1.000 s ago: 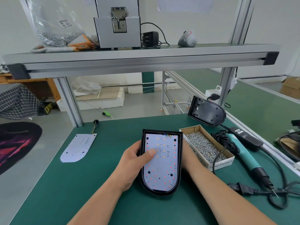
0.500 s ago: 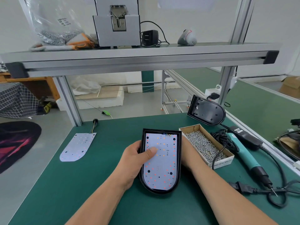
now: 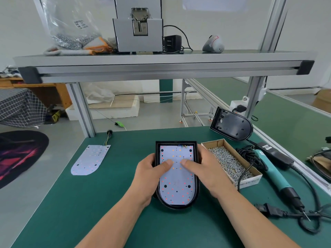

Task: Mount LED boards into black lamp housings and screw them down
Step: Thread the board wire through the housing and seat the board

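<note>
A black lamp housing (image 3: 176,207) lies in the middle of the green table (image 3: 107,203). A white LED board (image 3: 176,183) sits inside it. The left hand (image 3: 150,173) and right hand (image 3: 206,169) each grip one side of the housing, with thumbs pressing on the board. A box of screws (image 3: 248,182) sits just beside the right hand.

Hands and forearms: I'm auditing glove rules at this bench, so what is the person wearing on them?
Nothing. The left hand and right hand are bare, no gloves, no ring or watch showing. The left forearm and right forearm are uncovered to the picture's edge; no sleeve shows.
</note>
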Demonstrator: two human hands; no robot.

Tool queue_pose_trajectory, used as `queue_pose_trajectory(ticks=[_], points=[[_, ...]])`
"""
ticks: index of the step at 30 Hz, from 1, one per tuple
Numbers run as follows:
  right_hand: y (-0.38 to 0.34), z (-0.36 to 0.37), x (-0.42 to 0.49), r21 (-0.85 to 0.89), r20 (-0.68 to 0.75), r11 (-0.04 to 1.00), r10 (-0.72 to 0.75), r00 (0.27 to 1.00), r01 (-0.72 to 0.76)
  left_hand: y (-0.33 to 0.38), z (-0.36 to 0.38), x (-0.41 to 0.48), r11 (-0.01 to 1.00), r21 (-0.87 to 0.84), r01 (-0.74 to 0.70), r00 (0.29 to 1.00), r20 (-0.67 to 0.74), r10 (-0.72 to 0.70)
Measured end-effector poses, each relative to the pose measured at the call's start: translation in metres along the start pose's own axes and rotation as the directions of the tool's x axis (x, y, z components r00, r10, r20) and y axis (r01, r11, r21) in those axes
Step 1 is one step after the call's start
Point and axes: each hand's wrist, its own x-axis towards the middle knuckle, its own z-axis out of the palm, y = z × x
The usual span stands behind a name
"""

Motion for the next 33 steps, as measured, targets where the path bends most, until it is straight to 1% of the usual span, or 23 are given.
queue_pose_trajectory(ticks=[3, 5, 8, 10, 11, 13, 15, 17, 18, 20, 21, 22, 26, 28, 33], points=[[-0.001, 0.002, 0.001, 0.025, -0.003, 1.0, -0.013, 1.0, 0.013, 0.002, 0.001, -0.001, 1.0, -0.004, -0.006, 1.0, 0.003, 0.006], [-0.001, 0.002, 0.002, 0.061, -0.003, 0.998, -0.004, 1.0, 0.005, 0.001, -0.001, 0.0, 0.999, 0.032, -0.014, 1.0, 0.014, 0.014], [0.001, 0.0, 0.003, 0.096, -0.003, 0.995, 0.027, 1.0, -0.027, -0.003, -0.005, 0.002, 0.986, 0.156, -0.054, 0.998, 0.019, 0.051], [0.002, -0.004, 0.004, 0.131, -0.005, 0.99, 0.059, 0.998, -0.058, -0.004, -0.009, 0.003, 0.97, 0.238, -0.041, 0.999, 0.022, 0.037], [0.003, -0.006, 0.005, 0.158, -0.008, 0.985, 0.077, 0.997, -0.075, -0.004, -0.011, 0.003, 0.971, 0.237, -0.023, 1.0, 0.026, 0.018], [0.004, -0.011, 0.005, 0.229, -0.009, 0.968, 0.11, 0.994, -0.105, -0.006, -0.015, 0.008, 0.972, 0.235, -0.003, 1.0, -0.018, 0.007], [0.004, -0.014, 0.005, 0.284, -0.005, 0.951, 0.13, 0.992, -0.123, -0.007, -0.018, 0.014, 0.946, 0.324, -0.033, 0.991, -0.116, 0.074], [0.004, -0.015, 0.005, 0.324, 0.0, 0.937, 0.14, 0.99, -0.133, -0.01, -0.022, 0.018, 0.858, 0.509, -0.06, 0.981, -0.131, 0.146], [0.005, -0.015, 0.005, 0.341, 0.006, 0.93, 0.146, 0.989, -0.139, -0.012, -0.025, 0.019, 0.78, 0.623, -0.062, 0.979, -0.113, 0.168], [0.005, -0.015, 0.006, 0.371, 0.019, 0.915, 0.162, 0.987, -0.158, -0.011, -0.032, 0.019, 0.569, 0.821, -0.046, 0.977, -0.081, 0.197], [0.004, -0.016, 0.005, 0.386, 0.022, 0.907, 0.171, 0.985, -0.166, -0.01, -0.036, 0.019, 0.498, 0.867, -0.026, 0.978, -0.081, 0.193], [0.004, -0.016, 0.005, 0.398, 0.018, 0.901, 0.179, 0.984, -0.171, -0.008, -0.04, 0.018, 0.465, 0.885, -0.017, 0.978, -0.082, 0.192], [0.002, -0.022, 0.006, 0.429, -0.038, 0.89, 0.186, 0.982, -0.152, 0.003, -0.047, 0.015, 0.476, 0.879, 0.009, 0.976, -0.111, 0.187], [0.003, -0.025, 0.007, 0.448, -0.066, 0.882, 0.198, 0.978, -0.148, 0.007, -0.051, 0.014, 0.46, 0.887, 0.033, 0.983, -0.113, 0.146], [0.008, -0.026, 0.009, 0.456, -0.107, 0.875, 0.236, 0.966, -0.163, 0.008, -0.05, 0.009, 0.515, 0.857, -0.002, 1.0, 0.004, -0.002]])
